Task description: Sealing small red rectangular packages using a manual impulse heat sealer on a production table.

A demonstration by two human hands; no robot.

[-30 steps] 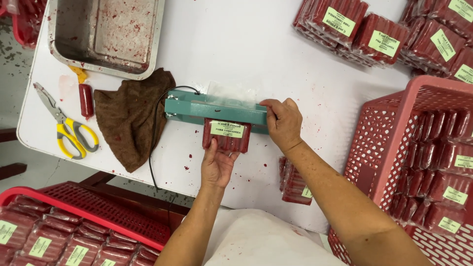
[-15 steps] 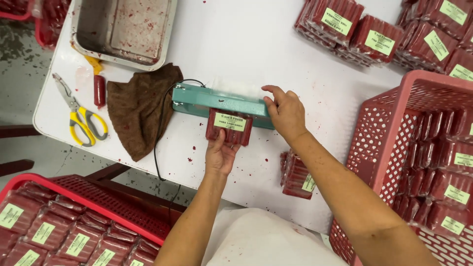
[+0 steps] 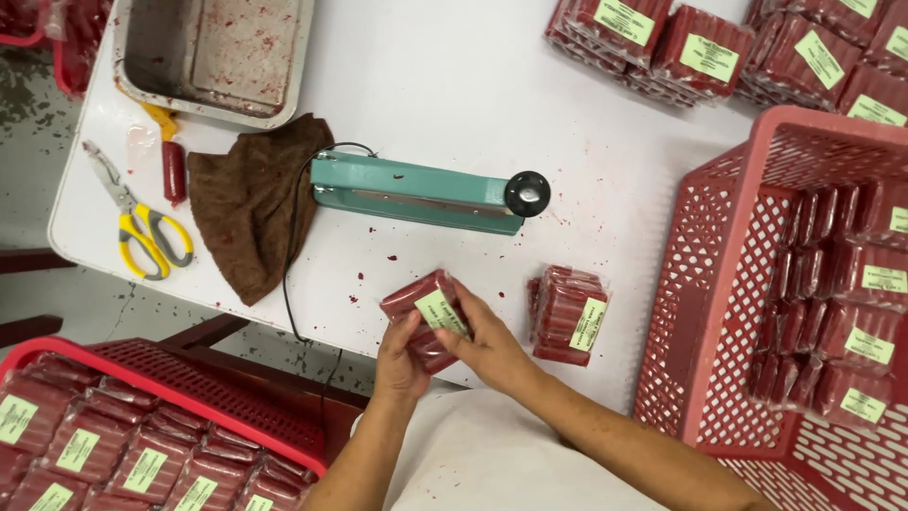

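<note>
Both hands, left (image 3: 402,355) and right (image 3: 487,343), pinching a labelled red packet (image 3: 426,317) off the sealer (image 3: 416,192); probably sealed, calling for stacking beside the pile (image 3: 567,314).

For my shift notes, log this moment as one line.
both hands: left hand and right hand hold labelled dark-red sausage packet | teal heat sealer: untouched, behind | small packet stack: right

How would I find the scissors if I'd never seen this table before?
Start at the white table and go to its left end, beside the brown cloth. The scissors lie flat near the edge, the only thing with bright yellow handles.
</note>
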